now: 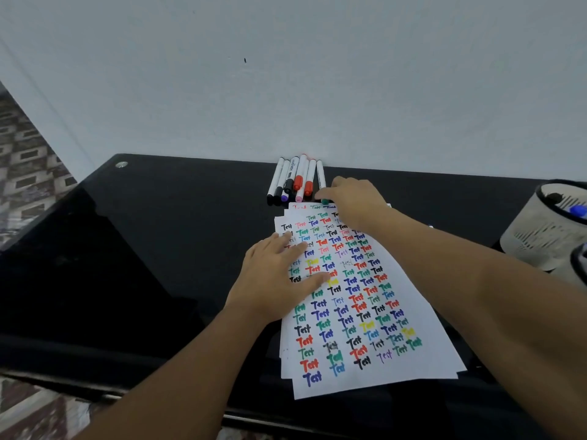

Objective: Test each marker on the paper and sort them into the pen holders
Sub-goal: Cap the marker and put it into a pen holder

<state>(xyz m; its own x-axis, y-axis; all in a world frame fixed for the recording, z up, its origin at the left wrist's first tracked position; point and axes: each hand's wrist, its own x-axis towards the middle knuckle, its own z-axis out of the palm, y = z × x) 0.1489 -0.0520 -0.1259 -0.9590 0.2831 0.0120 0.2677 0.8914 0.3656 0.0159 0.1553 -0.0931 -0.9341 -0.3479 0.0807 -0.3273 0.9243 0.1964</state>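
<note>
A stack of white paper (pixel 374 363) covered with coloured "Test" words lies on the black table (pixel 158 236). My left hand (pixel 279 277) presses flat on its left side with straight fingers. Beyond the paper's far edge lies a row of several white markers (pixel 293 181) with black, purple, red and pink caps, against the wall. My right hand (pixel 352 198) reaches over the paper's top and its fingers curl round the green-capped marker (pixel 321 176) at the right end of the row. A white mesh pen holder (pixel 543 230) stands at the right with a blue-capped marker (pixel 578 211) inside.
A second holder's dark rim (pixel 579 265) shows at the right frame edge, just in front of the white one. The white wall rises directly behind the markers. The table's left and front edges drop to a patterned floor (pixel 28 173).
</note>
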